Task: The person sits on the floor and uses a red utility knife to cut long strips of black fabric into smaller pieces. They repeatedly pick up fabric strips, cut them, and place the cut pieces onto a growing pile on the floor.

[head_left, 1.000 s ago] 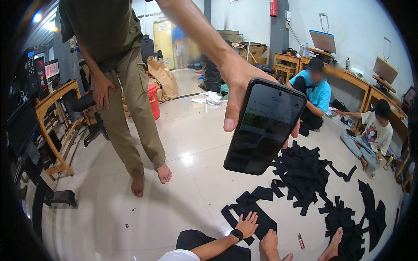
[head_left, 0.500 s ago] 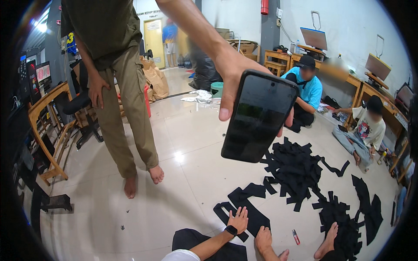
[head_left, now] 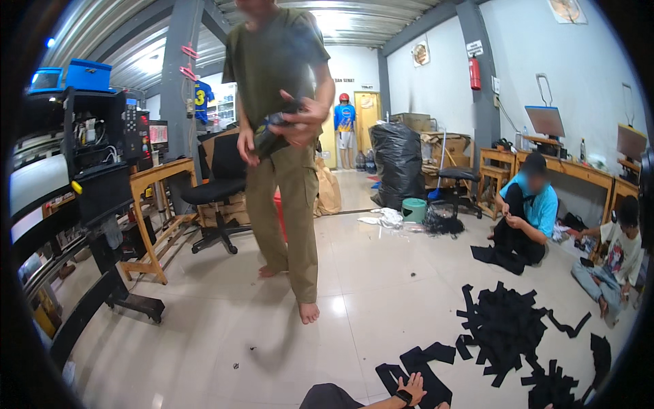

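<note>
Glossy pale floor tiles (head_left: 197, 341) lay underneath. Only a sliver of the right hand (head_left: 443, 405) showed at the lower edge; its grip could not be told. At its ten o'clock, the left hand (head_left: 414, 389), fingers apart and palm down, clamped nothing but rested on a flat black fabric cutout (head_left: 417, 358), its long axis running roughly eleven to five o'clock. Beyond, at two o'clock, sprawled a black fabric-strip heap (head_left: 504, 327).
</note>
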The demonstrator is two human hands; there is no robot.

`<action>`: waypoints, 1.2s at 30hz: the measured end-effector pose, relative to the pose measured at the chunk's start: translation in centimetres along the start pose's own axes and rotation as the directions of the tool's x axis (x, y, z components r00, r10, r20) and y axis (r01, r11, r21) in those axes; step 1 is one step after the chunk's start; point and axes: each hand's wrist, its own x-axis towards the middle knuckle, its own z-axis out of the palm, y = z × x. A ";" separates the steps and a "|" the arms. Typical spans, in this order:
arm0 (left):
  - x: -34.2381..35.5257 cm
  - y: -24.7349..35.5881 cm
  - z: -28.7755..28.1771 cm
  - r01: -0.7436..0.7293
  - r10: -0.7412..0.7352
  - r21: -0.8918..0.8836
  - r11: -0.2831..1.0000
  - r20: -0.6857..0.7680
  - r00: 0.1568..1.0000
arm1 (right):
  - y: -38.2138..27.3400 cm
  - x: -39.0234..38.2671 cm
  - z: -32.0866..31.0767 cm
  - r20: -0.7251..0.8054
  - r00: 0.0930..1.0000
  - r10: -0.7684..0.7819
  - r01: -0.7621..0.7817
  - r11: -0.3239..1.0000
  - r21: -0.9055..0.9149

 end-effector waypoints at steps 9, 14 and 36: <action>-2.5 1.8 -0.8 -0.168 0.217 0.277 0.946 -0.158 0.963 | 0.3 -0.5 0.6 -0.092 0.996 0.012 -0.001 0.993 0.116; -4.0 2.6 -1.4 -0.128 0.132 0.059 0.990 -0.067 0.989 | 0.8 -0.8 0.3 -0.086 0.995 -0.046 0.050 0.998 0.043; -1.3 -2.7 -4.3 0.041 -0.032 -0.061 0.997 0.141 0.989 | 1.0 2.4 3.3 0.012 0.907 0.420 -0.201 0.407 0.891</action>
